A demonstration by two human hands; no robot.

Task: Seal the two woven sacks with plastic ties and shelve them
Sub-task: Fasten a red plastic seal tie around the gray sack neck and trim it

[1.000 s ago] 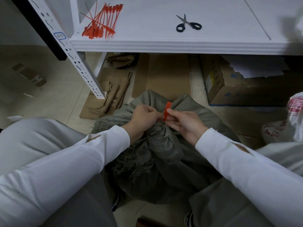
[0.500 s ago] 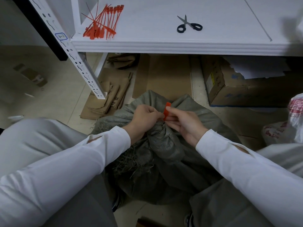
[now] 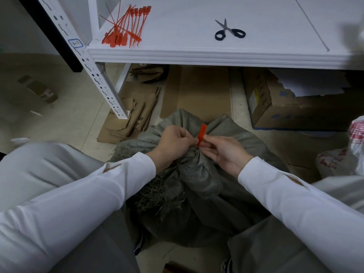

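We judge the soft grey-green woven sack point(image 3: 197, 174) bulky but yielding, and best held at its bunched neck. There our left grip point(image 3: 173, 142) curls round the cloth while our right grip point(image 3: 224, 152) pinches the stiff red plastic tie point(image 3: 202, 133). Frayed and crumpled, the sack sits below the front edge of the white shelf point(image 3: 216, 56).

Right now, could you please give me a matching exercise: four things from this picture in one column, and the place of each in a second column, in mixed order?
Things:
1. scissors
2. bundle of ties
3. single tie
4. cardboard box

Places:
A. on the floor, under the shelf
B. left end of the shelf top
C. pinched in the right hand, at the neck of the sack
D. middle of the shelf top

Pairs: 1-D, 2-B, 3-C, 4-A.
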